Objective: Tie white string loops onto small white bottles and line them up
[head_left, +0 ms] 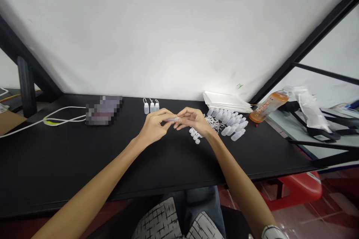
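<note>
Both hands meet above the middle of the black table. My left hand (156, 125) pinches a small translucent bottle (171, 119), which lies sideways between its fingers. At the bottle's right end, my right hand (193, 119) has its fingers closed; they hide what they grip there. Behind my left hand stand three small white bottles with loops (152, 108). Several translucent bottles (238, 134) lie in rows to the right of my right hand. Beside them is a pile of white loops (213, 124), and small white caps (197, 141) sit near my right wrist.
A stack of white sheets or bags (224, 101) lies at the back right, near an orange drink bottle (265, 107) on its side. At the left, a pixelated phone-like object (103, 111) has a white cable (66, 120). A red stool (303, 190) stands below the table's right edge.
</note>
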`<action>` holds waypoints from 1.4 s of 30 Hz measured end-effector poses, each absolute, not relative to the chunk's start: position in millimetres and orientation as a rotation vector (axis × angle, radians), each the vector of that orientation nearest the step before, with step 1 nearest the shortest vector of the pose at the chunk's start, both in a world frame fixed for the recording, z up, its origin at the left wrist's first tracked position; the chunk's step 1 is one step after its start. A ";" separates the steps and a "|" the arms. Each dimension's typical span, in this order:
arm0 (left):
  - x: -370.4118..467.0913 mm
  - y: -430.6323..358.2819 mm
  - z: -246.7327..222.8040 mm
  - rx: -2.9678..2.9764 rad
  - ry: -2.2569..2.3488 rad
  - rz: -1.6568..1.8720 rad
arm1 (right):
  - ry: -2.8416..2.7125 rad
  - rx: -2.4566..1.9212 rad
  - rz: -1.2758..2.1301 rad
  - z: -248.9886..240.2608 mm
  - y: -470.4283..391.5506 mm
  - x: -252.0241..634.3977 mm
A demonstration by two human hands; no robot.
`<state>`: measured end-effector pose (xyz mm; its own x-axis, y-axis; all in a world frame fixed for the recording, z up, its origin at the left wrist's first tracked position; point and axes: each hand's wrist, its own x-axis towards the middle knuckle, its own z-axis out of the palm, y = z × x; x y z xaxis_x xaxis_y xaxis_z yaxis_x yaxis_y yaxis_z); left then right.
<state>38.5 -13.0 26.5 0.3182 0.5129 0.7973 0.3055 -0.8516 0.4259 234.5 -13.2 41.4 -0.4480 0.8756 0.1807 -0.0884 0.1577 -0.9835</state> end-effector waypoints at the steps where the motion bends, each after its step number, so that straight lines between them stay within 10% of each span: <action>1: 38.2 -12.0 24.9 2.398 0.775 1.567 | -1.587 -0.785 1.403 41.5 -13.3 233.9; 13: 40.8 -12.6 16.7 2.445 1.043 1.514 | -1.863 -1.080 0.364 27.8 -17.0 217.9; 31: 54.8 -16.3 1.8 2.237 1.044 1.571 | -1.972 -1.209 -0.124 26.0 -20.8 214.9; 42: 54.9 -16.9 5.7 2.429 1.137 1.587 | -1.887 -1.120 0.256 29.7 -18.5 214.2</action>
<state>54.9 -16.9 5.7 0.2150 0.5815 0.7846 0.5558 -0.7335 0.3913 214.2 -18.5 29.7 -0.1859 0.7841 0.5921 0.5981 0.5684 -0.5650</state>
